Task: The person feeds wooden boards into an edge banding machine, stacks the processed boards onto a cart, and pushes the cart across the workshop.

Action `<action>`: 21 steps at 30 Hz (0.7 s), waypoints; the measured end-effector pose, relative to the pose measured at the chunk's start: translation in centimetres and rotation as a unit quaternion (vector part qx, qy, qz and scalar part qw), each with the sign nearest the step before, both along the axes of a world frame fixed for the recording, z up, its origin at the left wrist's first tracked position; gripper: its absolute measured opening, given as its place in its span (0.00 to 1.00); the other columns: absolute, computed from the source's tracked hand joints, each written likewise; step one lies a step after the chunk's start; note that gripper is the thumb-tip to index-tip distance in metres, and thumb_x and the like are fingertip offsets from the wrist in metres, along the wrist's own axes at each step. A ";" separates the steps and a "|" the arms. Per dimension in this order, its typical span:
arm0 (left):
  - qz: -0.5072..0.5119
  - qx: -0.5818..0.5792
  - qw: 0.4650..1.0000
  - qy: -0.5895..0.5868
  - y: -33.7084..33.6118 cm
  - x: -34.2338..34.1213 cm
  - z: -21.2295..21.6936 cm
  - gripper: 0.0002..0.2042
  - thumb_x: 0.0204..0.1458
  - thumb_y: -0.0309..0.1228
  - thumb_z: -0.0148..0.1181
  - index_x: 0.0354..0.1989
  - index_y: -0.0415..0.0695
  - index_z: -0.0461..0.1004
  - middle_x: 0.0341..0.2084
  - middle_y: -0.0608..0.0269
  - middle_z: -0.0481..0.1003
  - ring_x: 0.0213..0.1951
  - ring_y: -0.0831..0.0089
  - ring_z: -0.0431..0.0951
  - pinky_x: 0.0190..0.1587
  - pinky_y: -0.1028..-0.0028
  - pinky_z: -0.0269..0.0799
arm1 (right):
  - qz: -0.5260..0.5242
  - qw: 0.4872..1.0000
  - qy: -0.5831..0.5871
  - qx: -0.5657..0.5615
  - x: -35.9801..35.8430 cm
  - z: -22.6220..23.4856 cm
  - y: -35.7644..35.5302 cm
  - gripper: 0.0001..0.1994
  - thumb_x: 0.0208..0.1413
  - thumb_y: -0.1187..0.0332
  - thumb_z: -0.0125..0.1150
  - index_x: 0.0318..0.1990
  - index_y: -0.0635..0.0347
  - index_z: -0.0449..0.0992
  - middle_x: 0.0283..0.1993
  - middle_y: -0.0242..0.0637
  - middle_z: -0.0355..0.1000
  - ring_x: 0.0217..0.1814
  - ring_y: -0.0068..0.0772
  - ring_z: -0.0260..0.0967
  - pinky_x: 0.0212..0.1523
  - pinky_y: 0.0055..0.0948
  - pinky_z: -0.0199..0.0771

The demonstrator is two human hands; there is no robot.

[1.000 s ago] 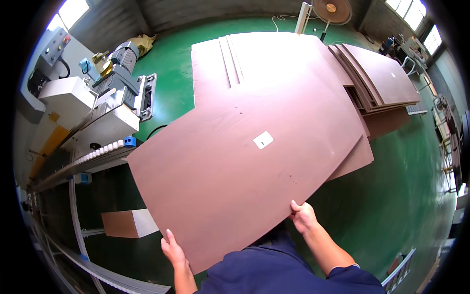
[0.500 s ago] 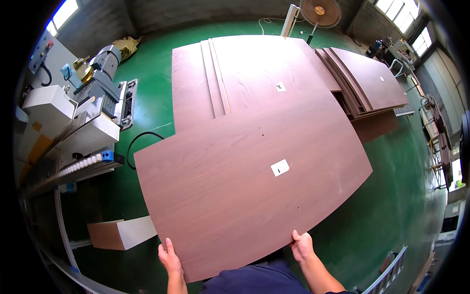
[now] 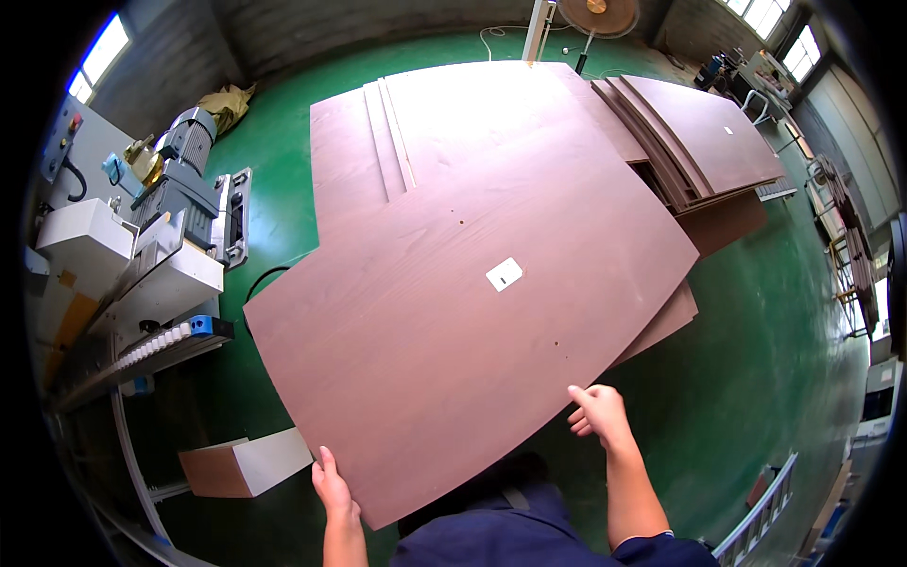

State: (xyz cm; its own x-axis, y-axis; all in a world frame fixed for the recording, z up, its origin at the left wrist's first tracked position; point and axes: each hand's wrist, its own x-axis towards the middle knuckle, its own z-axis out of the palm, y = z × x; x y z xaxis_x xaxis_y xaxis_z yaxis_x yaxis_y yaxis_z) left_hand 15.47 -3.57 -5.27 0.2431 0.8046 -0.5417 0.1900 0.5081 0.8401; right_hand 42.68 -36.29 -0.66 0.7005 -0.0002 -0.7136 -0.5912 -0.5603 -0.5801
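A large wood-grain panel [image 3: 425, 350] in reddish brown, with a white label [image 3: 504, 274] and small dark holes, lies askew over other panels. My left hand [image 3: 335, 487] grips its near left edge, thumb on top and fingers hidden below. Just off the near right edge is my right hand [image 3: 603, 414], thumb stretched toward the panel and fingers loosely curled, with nothing in it. Whether that thumb touches the edge is hard to tell. Beneath the big panel, the corner of another panel [image 3: 669, 319] sticks out at the right.
Narrow strips [image 3: 387, 132] lie on the panels at the far side. Another panel stack [image 3: 704, 132] stands at the far right. Machinery [image 3: 179, 198] fills the left, above a box-shaped piece [image 3: 222, 470] near the floor. A fan [image 3: 597, 11] stands at the back; a metal frame [image 3: 756, 510] is near right.
The big panel has turned counterclockwise, uncovering a corner of a panel below at the right. My right hand has let go of its edge and moved up; my left hand keeps its grip.
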 end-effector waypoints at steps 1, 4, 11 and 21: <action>0.000 0.001 1.000 -0.001 -0.1 0.3 -0.4 0.20 0.59 0.45 0.49 0.41 0.36 0.65 0.41 0.55 0.72 0.42 0.69 0.73 0.47 0.70 0.70 | 0.008 0.992 -0.091 -0.083 0.3 -0.2 -0.2 0.22 0.52 0.59 0.59 0.41 0.75 0.70 0.27 0.51 0.73 0.28 0.47 0.73 0.29 0.37 0.74; 0.017 -0.014 1.000 -0.015 -1.2 1.1 -0.9 0.21 0.59 0.45 0.49 0.42 0.35 0.64 0.43 0.54 0.71 0.44 0.68 0.72 0.48 0.68 0.69 | 0.043 0.929 -0.312 -0.193 1.5 -3.2 -0.7 0.26 0.49 0.60 0.62 0.48 0.74 0.66 0.40 0.55 0.70 0.46 0.52 0.66 0.48 0.44 0.66; 0.036 -0.056 0.996 -0.051 -3.4 2.5 -2.1 0.20 0.60 0.45 0.47 0.43 0.38 0.64 0.43 0.57 0.70 0.46 0.69 0.70 0.51 0.68 0.67 | -0.047 0.840 -0.445 -0.307 4.7 -7.6 4.4 0.34 0.45 0.59 0.67 0.57 0.69 0.62 0.63 0.59 0.49 0.62 0.60 0.46 0.62 0.51 0.49; -0.279 -0.125 0.950 -0.062 -7.6 9.5 -1.5 0.14 0.62 0.35 0.44 0.49 0.38 0.63 0.44 0.58 0.72 0.45 0.71 0.71 0.50 0.70 0.66 | 0.016 0.849 -0.476 -0.228 26.8 -8.8 6.4 0.34 0.45 0.54 0.67 0.57 0.63 0.65 0.66 0.55 0.50 0.67 0.54 0.45 0.65 0.46 0.48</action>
